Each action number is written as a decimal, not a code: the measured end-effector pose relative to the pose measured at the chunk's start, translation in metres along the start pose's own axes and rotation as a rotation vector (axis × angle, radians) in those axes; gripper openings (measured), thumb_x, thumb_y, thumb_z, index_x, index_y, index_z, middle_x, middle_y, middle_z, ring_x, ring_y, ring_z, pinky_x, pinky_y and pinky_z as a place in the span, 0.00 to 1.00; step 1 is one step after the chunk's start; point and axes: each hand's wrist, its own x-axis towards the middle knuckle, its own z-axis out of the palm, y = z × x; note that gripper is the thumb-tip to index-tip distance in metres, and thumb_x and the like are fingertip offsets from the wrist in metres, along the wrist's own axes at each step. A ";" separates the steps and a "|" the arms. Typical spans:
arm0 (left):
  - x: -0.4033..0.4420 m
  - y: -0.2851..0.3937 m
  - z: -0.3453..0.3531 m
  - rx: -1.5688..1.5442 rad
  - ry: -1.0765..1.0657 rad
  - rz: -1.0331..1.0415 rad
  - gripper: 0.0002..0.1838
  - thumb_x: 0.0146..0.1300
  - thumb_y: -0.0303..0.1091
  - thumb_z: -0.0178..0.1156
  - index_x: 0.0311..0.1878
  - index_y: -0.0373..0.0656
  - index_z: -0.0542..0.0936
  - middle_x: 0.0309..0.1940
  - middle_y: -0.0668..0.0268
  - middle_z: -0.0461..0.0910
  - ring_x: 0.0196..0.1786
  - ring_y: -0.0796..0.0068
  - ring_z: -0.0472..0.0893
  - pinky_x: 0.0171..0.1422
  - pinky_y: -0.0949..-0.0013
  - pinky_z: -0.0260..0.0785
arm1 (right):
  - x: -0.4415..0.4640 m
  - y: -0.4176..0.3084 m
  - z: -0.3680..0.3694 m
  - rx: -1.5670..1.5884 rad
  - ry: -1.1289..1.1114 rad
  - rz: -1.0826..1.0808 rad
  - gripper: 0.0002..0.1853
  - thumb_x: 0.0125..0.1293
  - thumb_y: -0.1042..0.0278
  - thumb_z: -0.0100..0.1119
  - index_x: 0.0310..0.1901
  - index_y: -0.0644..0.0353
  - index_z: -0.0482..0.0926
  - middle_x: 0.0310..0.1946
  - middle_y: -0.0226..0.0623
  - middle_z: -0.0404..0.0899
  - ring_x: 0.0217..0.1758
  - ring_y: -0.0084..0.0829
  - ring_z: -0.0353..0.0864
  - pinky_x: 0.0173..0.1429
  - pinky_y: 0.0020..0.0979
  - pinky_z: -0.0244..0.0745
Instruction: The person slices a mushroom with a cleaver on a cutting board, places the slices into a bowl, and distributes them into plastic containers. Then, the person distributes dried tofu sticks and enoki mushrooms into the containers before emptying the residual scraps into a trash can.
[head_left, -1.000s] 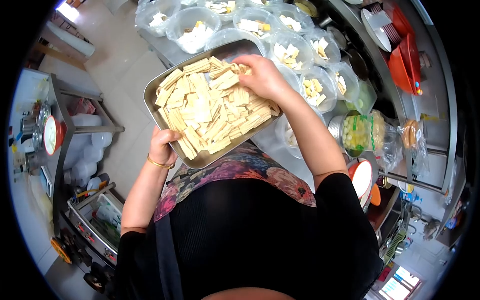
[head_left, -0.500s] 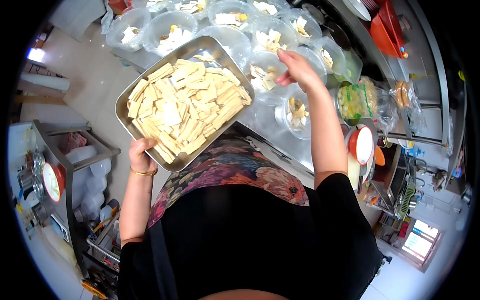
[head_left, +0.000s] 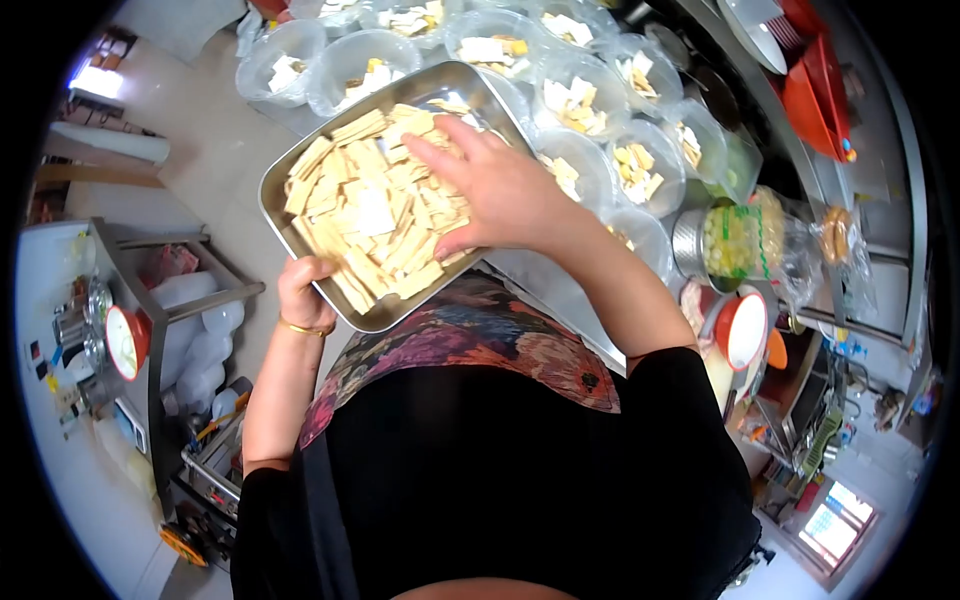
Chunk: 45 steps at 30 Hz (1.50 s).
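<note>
My left hand (head_left: 304,293) grips the near-left edge of a rectangular metal tray (head_left: 478,80), thumb over the rim. Pale yellow strips, like cut dried tofu sticks (head_left: 365,205), fill most of the tray in a loose heap. Over the right side of the heap lies my right hand (head_left: 500,190), fingers spread and thumb apart, fingertips on the pieces. Its palm hides part of the pieces and the tray's right rim. Close by on the right, a clear plastic bowl (head_left: 675,165) holds pale and yellow pieces.
Several more clear plastic bowls (head_left: 335,65) with pale pieces crowd the metal counter (head_left: 535,275) beyond the tray. To the right are a metal pot (head_left: 690,243), a jar of pale green items (head_left: 728,240) and a red-and-white bowl (head_left: 742,332). A metal rack (head_left: 215,300) stands left.
My right hand has moved left from above the bowls down into the tray, onto the strips. My left hand keeps its hold on the tray. The view has shifted slightly.
</note>
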 end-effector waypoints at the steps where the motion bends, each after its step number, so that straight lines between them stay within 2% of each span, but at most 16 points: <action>1: 0.000 0.003 0.005 -0.006 -0.015 0.002 0.35 0.38 0.23 0.46 0.58 0.28 0.61 0.51 0.49 0.70 0.52 0.56 0.74 0.57 0.60 0.67 | 0.004 -0.004 0.004 -0.089 -0.024 -0.037 0.34 0.45 0.56 0.67 0.56 0.53 0.68 0.53 0.40 0.67 0.48 0.40 0.73 0.51 0.36 0.70; 4: -0.001 0.007 0.020 0.011 -0.053 0.029 0.38 0.36 0.25 0.47 0.60 0.30 0.59 0.53 0.50 0.69 0.55 0.57 0.72 0.59 0.60 0.66 | 0.022 -0.007 0.003 0.050 -0.297 0.110 0.34 0.43 0.52 0.68 0.54 0.53 0.69 0.49 0.41 0.68 0.45 0.41 0.73 0.48 0.37 0.69; 8: 0.003 0.014 0.030 -0.002 -0.073 0.013 0.38 0.36 0.25 0.47 0.60 0.30 0.59 0.53 0.50 0.69 0.54 0.56 0.72 0.59 0.60 0.66 | 0.025 0.011 0.003 0.260 -0.281 0.035 0.22 0.46 0.63 0.66 0.44 0.57 0.71 0.38 0.43 0.72 0.41 0.43 0.74 0.42 0.38 0.70; 9: 0.003 0.014 0.031 0.006 -0.060 0.015 0.38 0.36 0.25 0.48 0.59 0.30 0.59 0.53 0.50 0.69 0.54 0.56 0.72 0.59 0.60 0.66 | 0.026 0.017 0.005 0.271 -0.225 -0.049 0.25 0.47 0.68 0.64 0.50 0.56 0.71 0.37 0.40 0.74 0.40 0.35 0.75 0.41 0.32 0.70; 13: 0.005 0.015 0.028 -0.014 -0.039 0.016 0.37 0.37 0.24 0.47 0.59 0.29 0.59 0.52 0.50 0.70 0.53 0.56 0.73 0.58 0.59 0.67 | 0.032 0.023 -0.014 0.620 -0.294 0.286 0.23 0.52 0.71 0.61 0.50 0.61 0.69 0.34 0.33 0.76 0.30 0.20 0.73 0.31 0.24 0.70; 17: 0.015 0.025 0.013 -0.043 -0.034 0.036 0.36 0.37 0.22 0.46 0.58 0.29 0.60 0.51 0.50 0.71 0.51 0.56 0.74 0.57 0.58 0.68 | 0.040 0.030 -0.014 1.087 -0.176 0.488 0.18 0.62 0.71 0.53 0.52 0.66 0.67 0.33 0.34 0.76 0.20 0.16 0.70 0.21 0.16 0.65; 21: 0.023 0.034 -0.019 0.004 0.040 0.077 0.33 0.41 0.26 0.46 0.58 0.28 0.61 0.50 0.48 0.71 0.50 0.53 0.74 0.56 0.55 0.68 | 0.038 0.047 -0.031 1.118 0.006 0.605 0.18 0.61 0.70 0.54 0.53 0.64 0.68 0.29 0.33 0.77 0.19 0.14 0.69 0.19 0.16 0.63; 24: 0.021 0.061 -0.050 0.009 0.078 0.073 0.28 0.43 0.24 0.44 0.52 0.22 0.65 0.46 0.47 0.73 0.47 0.54 0.76 0.55 0.56 0.69 | 0.038 0.053 -0.032 0.832 0.064 0.733 0.17 0.61 0.71 0.53 0.52 0.65 0.70 0.29 0.33 0.77 0.19 0.14 0.69 0.19 0.16 0.63; 28: 0.027 0.092 -0.071 0.037 0.093 0.149 0.29 0.43 0.23 0.45 0.53 0.22 0.64 0.46 0.48 0.73 0.46 0.56 0.76 0.54 0.59 0.70 | 0.037 0.067 -0.004 0.743 -0.080 0.817 0.14 0.62 0.73 0.50 0.49 0.68 0.72 0.35 0.36 0.77 0.30 0.20 0.76 0.30 0.20 0.75; 29: 0.031 0.097 -0.081 0.038 0.079 0.147 0.28 0.43 0.23 0.45 0.53 0.21 0.64 0.47 0.48 0.73 0.47 0.56 0.76 0.54 0.59 0.70 | 0.040 0.070 -0.002 0.613 -0.175 0.869 0.15 0.63 0.72 0.48 0.51 0.66 0.72 0.41 0.38 0.76 0.41 0.25 0.78 0.40 0.25 0.77; 35: 0.044 0.118 -0.080 0.008 0.041 0.174 0.29 0.43 0.23 0.45 0.54 0.21 0.63 0.48 0.47 0.72 0.48 0.56 0.75 0.55 0.60 0.69 | 0.047 0.081 0.033 0.205 0.000 0.576 0.15 0.63 0.67 0.50 0.51 0.63 0.73 0.45 0.41 0.77 0.46 0.29 0.77 0.46 0.26 0.73; 38: 0.055 0.120 -0.097 0.039 -0.034 0.124 0.32 0.44 0.24 0.45 0.57 0.24 0.60 0.52 0.46 0.69 0.52 0.53 0.73 0.58 0.56 0.66 | 0.066 0.056 0.015 0.177 0.263 0.701 0.19 0.58 0.64 0.56 0.50 0.62 0.74 0.40 0.45 0.79 0.43 0.41 0.78 0.47 0.35 0.72; 39: 0.057 0.119 -0.095 0.044 -0.028 0.132 0.31 0.44 0.24 0.45 0.57 0.25 0.60 0.52 0.46 0.69 0.52 0.53 0.73 0.58 0.56 0.66 | 0.069 0.055 0.012 0.275 0.315 0.591 0.22 0.55 0.61 0.60 0.51 0.61 0.73 0.36 0.43 0.79 0.40 0.41 0.79 0.47 0.34 0.73; 42: 0.066 0.116 -0.074 0.054 -0.028 0.073 0.32 0.41 0.23 0.46 0.57 0.25 0.62 0.50 0.48 0.71 0.51 0.56 0.74 0.57 0.59 0.68 | 0.090 0.010 -0.002 0.529 0.033 0.399 0.25 0.52 0.62 0.64 0.52 0.55 0.73 0.42 0.39 0.77 0.44 0.31 0.77 0.48 0.31 0.72; 44: 0.069 0.112 -0.053 0.004 -0.061 0.068 0.34 0.39 0.23 0.46 0.57 0.26 0.62 0.51 0.49 0.71 0.52 0.56 0.74 0.58 0.59 0.67 | 0.100 -0.024 0.006 0.186 0.007 0.124 0.28 0.48 0.61 0.66 0.54 0.51 0.71 0.49 0.36 0.72 0.46 0.32 0.75 0.48 0.33 0.72; 45: 0.071 0.109 -0.046 0.001 -0.077 0.066 0.35 0.39 0.23 0.46 0.58 0.27 0.61 0.52 0.49 0.71 0.53 0.56 0.73 0.59 0.59 0.67 | 0.102 -0.031 0.012 0.080 -0.029 0.117 0.29 0.48 0.61 0.66 0.54 0.51 0.71 0.49 0.36 0.71 0.46 0.33 0.75 0.48 0.33 0.72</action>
